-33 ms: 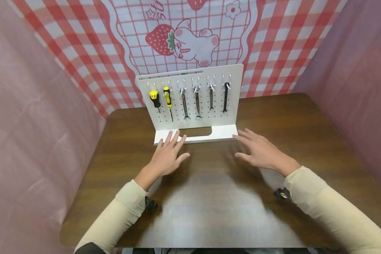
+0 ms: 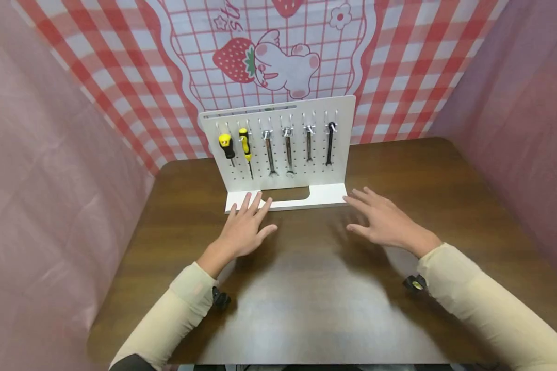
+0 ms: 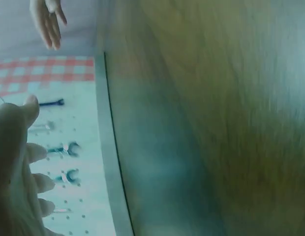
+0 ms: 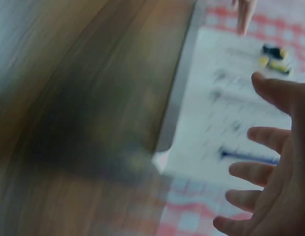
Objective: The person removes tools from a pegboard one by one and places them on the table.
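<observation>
Hands flat, fingers spread, holding nothing: your L hand (image 2: 243,229) tips at pegboard (image 2: 278,149) base, R hand (image 2: 385,222) over counter (image 2: 306,288), near base's R corner.

Only readable text is showing on the backdrop cloth (image 2: 278,46): cut-off pink letters approx. "St" at the top edge, above the strawberry. Nothing legible on the pegboard (image 2: 278,144) or tools; wrist views are blurring too much.

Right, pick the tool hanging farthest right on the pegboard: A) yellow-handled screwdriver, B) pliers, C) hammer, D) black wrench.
D: the black wrench hangs on the last hook at the right end of the white pegboard, past the silver wrenches.
</observation>
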A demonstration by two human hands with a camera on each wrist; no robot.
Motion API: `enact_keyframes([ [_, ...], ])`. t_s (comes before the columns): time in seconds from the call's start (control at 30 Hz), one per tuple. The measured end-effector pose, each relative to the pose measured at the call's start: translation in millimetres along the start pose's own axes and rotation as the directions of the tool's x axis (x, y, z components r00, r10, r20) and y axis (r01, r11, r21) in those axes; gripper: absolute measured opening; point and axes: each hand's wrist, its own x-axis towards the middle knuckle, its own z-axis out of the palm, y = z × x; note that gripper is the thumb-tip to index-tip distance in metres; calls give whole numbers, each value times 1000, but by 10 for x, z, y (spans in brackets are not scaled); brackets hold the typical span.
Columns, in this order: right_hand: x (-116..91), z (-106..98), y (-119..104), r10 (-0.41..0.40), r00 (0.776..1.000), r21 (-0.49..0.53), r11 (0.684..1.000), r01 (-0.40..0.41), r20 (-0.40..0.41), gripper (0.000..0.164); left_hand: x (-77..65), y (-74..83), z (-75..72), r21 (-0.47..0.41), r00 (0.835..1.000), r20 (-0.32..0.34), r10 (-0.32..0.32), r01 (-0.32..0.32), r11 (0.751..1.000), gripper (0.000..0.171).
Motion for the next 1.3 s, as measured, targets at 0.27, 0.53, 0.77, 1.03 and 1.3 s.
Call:
enact_keyframes([
  [0.27, -139, 27, 240, 113, 992, -29, 993, -112, 52, 88, -34, -188, 87, 13, 996, 25, -84, 83, 996, 78],
  [0.53, -170, 22, 358, 181, 979, 0, 983, -182, 98, 90, -62, -378, 129, 42, 989, -2, -148, 148, 988, 81],
  [0.77, -160, 9, 446, 209, 971, 23, 977, -213, 115, 91, -14, -434, 128, 27, 990, 4, -138, 138, 990, 79],
  [1.03, -117, -23, 500, 219, 969, 34, 974, -224, 114, 91, 43, -487, 117, 16, 989, 3, -146, 146, 989, 79],
  [1.3, -73, -72, 516, 213, 972, 55, 974, -219, 102, 91, 72, -548, 116, -10, 988, -2, -152, 152, 988, 77],
])
